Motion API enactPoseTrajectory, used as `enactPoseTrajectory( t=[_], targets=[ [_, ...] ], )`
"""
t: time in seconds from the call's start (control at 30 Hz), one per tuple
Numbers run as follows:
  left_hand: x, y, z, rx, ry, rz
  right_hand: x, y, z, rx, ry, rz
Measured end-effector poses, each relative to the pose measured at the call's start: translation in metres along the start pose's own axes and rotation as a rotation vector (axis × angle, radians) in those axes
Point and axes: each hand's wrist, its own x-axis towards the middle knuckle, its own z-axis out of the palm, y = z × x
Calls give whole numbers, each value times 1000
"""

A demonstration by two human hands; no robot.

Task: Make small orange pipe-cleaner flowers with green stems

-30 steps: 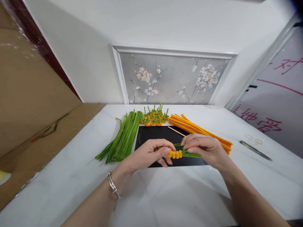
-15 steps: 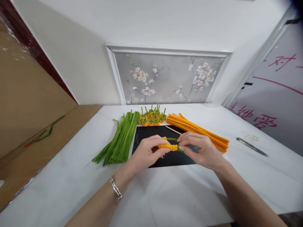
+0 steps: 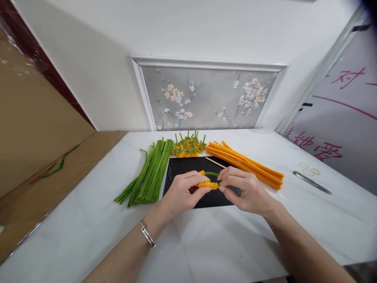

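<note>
Between thumb and fingers my left hand (image 3: 184,191) pinches a coil of orange pipe cleaner (image 3: 208,185), which is bent into a curve. A green pipe cleaner (image 3: 211,173) runs out of the coil toward my right hand (image 3: 244,190). The fingertips of that hand are closed on the green pipe cleaner at the coil's right end. Both hands are above a black mat (image 3: 203,202) on the white table. Part of the coil is hidden by my left fingers.
Green pipe cleaners (image 3: 153,175) lie bundled at left, orange ones (image 3: 246,163) at right. Several small orange-and-green pieces (image 3: 190,145) stand behind the mat. A thin stick (image 3: 214,162) rests on the mat. Tweezers (image 3: 312,182) and rubber bands (image 3: 308,169) lie far right.
My right hand has shifted slightly left, closer to my left hand. Less green pipe cleaner shows between the coil's end and my right fingers.
</note>
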Motion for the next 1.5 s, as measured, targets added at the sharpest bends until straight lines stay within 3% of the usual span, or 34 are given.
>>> enactPoseTrajectory(
  t=[0.17,0.37,0.87,1.03,1.23,1.37,1.5],
  targets=[
    [1,4,2,-2,-2,18,1,-4,-1,37,70,-8],
    [0,-1,4,6,46,16,3,-8,-1,80,32,-22],
    [4,5,-2,-83,2,-50,1,-9,-3,83,69,-50],
    [2,5,2,-77,14,-10,3,-11,1,55,36,-63],
    [1,5,5,-46,-62,-13,3,-9,2,32,-16,-82],
    [1,1,-2,-121,-112,-140,1,-6,-5,27,-29,-15],
    [2,-1,-15,-412,-235,-345,0,-5,-10,29,-44,8]
  ],
)
